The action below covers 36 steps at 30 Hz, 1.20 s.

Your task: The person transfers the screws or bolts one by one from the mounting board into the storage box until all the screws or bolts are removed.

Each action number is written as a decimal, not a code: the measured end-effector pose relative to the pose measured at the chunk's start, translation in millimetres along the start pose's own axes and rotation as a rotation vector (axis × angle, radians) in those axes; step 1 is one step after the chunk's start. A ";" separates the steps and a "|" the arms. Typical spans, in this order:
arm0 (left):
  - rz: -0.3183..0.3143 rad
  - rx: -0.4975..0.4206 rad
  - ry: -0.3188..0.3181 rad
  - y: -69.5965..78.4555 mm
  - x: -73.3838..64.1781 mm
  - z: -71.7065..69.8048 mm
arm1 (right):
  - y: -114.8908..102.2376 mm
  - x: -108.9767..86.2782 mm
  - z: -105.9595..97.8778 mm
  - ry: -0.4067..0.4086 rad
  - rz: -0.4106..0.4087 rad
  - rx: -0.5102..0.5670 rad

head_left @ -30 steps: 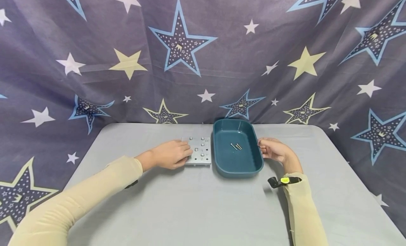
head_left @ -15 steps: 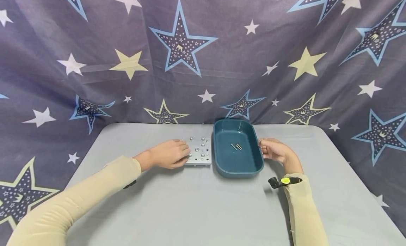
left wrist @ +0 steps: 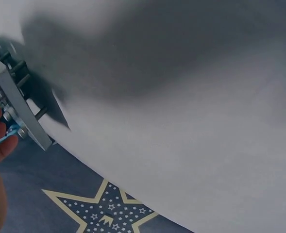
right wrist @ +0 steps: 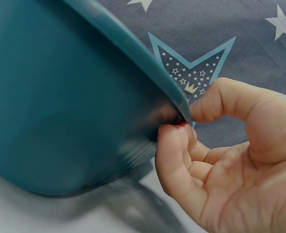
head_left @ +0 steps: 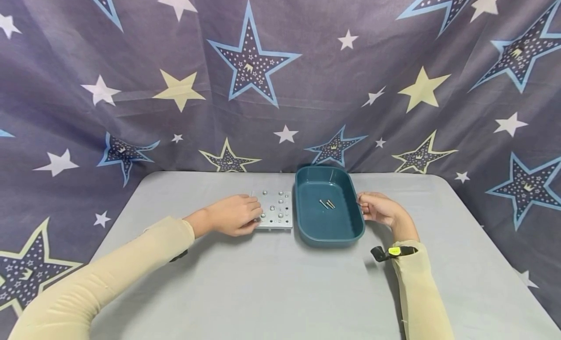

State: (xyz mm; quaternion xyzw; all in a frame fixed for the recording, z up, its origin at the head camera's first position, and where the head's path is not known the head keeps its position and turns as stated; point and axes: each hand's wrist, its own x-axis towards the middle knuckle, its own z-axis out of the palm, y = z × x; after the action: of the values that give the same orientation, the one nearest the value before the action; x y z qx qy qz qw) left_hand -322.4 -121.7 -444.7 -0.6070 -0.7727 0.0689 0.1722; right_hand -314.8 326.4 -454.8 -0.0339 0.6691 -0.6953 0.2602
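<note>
My left hand [head_left: 233, 215] is at the left edge of a silver metal plate [head_left: 276, 211], fingers curled over its top face. In the left wrist view, fingertips [left wrist: 4, 147] lie beside bolt heads, and several bolt shanks stick out beneath the plate [left wrist: 24, 109]. The left thumb is hidden. Several bolts sit upright in the plate, among open holes. To its right stands a deep teal tray [head_left: 328, 233] with a few loose bolts [head_left: 327, 204] on its floor. My right hand [head_left: 380, 208] pinches the tray's right rim between thumb and fingers, clearly in the right wrist view [right wrist: 230, 160].
Plate and tray stand close together near the back of a table covered in pale grey cloth [head_left: 263, 291]. Behind it hangs a dark curtain [head_left: 307, 96] printed with stars. A black strap with a yellow-green tag [head_left: 394, 251] is round the right wrist.
My left hand has slid slightly left, uncovering a bolt head at the plate's front left. My right hand stays on the tray rim; plate and tray keep their places.
</note>
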 end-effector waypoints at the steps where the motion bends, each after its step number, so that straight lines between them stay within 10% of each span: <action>1: 0.002 -0.002 0.000 0.2 -0.1 -0.3 | 0.2 -0.2 0.0 0.002 0.001 -0.001; 36: 0.060 0.053 0.046 -3.7 9.2 2.7 | 1.0 1.6 0.5 0.004 0.004 -0.004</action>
State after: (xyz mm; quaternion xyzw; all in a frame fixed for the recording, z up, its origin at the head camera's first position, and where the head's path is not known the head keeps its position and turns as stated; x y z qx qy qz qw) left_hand -328.6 -113.5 -444.3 -0.6264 -0.7480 0.0807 0.2040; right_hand -315.7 325.3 -456.2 -0.0317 0.6713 -0.6933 0.2601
